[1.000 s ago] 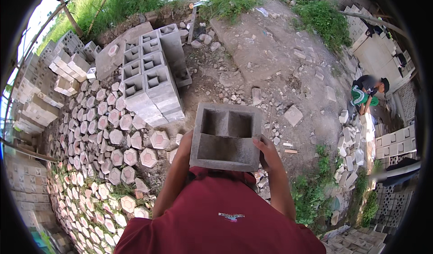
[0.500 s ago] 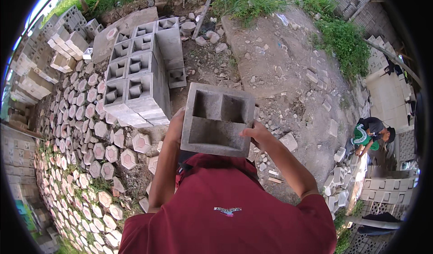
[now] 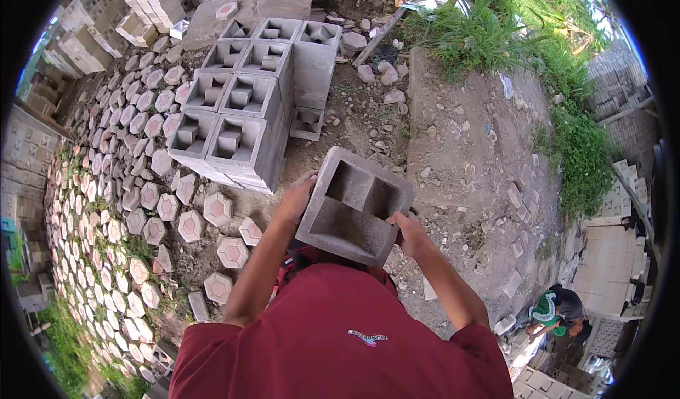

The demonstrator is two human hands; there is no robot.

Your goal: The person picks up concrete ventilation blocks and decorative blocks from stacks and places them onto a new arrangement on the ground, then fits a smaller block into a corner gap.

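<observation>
A grey concrete block (image 3: pixel 356 242) with three hollow compartments is held up in front of my chest, tilted, its open face toward me. My left hand (image 3: pixel 298 197) grips its left side. On the right side my right hand (image 3: pixel 409 233) closes round the edge, the thumb on the rim and the other fingers partly hidden. Ahead to the left rises a stack of similar hollow blocks (image 3: pixel 273 144), their openings facing up. The held block is apart from this stack. One lower block (image 3: pixel 307 123) sits against the stack's right side, on the ground.
Hexagonal pavers (image 3: pixel 191 225) spread over the ground at left. A concrete slab (image 3: pixel 471 137) strewn with rubble lies to the right. Another person (image 3: pixel 559 310) crouches at the lower right. More blocks (image 3: pixel 152 6) are piled at the far left; grass (image 3: pixel 482 34) grows beyond.
My view has turned left, so the stack appears further right. The block has tilted clockwise in my hands, and both hands still hold it.
</observation>
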